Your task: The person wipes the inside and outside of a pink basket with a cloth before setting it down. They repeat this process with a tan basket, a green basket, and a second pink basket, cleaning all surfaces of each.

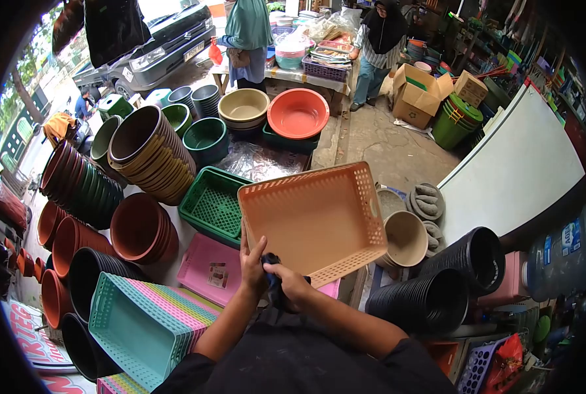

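Above stacked pots [142,230], left hand [252,266] is gripping basket [319,217] rim; right hand [293,284] is pressing cloth [272,262] against it; bracing firmly seems wise.

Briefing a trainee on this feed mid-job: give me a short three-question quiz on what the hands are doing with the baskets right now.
1. True or false: the left hand grips the near rim of the peach perforated basket.
2. What does the right hand hold? A) a brown flowerpot B) a dark cloth C) a water bottle
3. Fill in: the basket lying just left of the peach one is ___ in colour.

Key: 1 true; 2 B; 3 green, the green basket.
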The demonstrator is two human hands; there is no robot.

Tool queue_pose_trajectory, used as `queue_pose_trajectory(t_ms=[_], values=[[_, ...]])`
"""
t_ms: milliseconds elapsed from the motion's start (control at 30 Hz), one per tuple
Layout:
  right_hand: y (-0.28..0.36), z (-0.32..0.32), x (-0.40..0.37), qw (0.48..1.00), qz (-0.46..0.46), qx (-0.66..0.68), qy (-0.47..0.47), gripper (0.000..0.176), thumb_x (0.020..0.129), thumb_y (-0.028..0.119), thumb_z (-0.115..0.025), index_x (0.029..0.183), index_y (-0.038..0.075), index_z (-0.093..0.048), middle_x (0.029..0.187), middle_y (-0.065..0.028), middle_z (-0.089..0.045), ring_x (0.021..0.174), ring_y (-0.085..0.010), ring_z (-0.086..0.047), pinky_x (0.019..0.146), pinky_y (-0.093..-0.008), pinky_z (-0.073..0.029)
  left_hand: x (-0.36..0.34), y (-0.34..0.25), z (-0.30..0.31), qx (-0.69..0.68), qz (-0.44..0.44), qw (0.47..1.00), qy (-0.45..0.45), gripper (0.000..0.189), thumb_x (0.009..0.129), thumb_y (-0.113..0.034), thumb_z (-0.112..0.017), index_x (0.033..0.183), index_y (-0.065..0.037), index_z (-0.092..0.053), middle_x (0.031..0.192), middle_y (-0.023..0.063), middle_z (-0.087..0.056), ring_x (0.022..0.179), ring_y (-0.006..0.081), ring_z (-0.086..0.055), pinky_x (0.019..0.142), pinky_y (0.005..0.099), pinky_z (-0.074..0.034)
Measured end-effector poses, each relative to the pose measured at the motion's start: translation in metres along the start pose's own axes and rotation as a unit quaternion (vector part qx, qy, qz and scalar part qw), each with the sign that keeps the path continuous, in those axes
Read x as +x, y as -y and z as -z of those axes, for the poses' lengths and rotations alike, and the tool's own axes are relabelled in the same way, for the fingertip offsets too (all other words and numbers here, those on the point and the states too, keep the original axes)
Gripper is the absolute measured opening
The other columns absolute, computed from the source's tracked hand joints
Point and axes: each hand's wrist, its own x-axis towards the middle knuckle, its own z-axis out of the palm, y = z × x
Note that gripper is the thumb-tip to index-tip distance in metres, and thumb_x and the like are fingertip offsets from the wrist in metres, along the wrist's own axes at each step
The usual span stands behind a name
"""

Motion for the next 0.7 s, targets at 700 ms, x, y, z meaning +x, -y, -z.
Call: queue_pose_trajectory(t_ms=[700], values=[[0.085,0.002,0.005,0.927,0.312,0.165,0.124,0.050,0.104,0.037,-0.036,0.127,-0.004,-0.053,0.120,-0.0210,-0.062,0.107,-0.0325,-0.064,0.096,-0.0412,-0.051,-0.001,0.034,0.024,0.133,-0.059,0.988,0.046,0.079,0.096,-0.030,-0.061,0.157,-0.013,-0.013,0.136,0.0122,-0.038,0.130,0.0237,-0.041,0.111,0.0349,-0.030]])
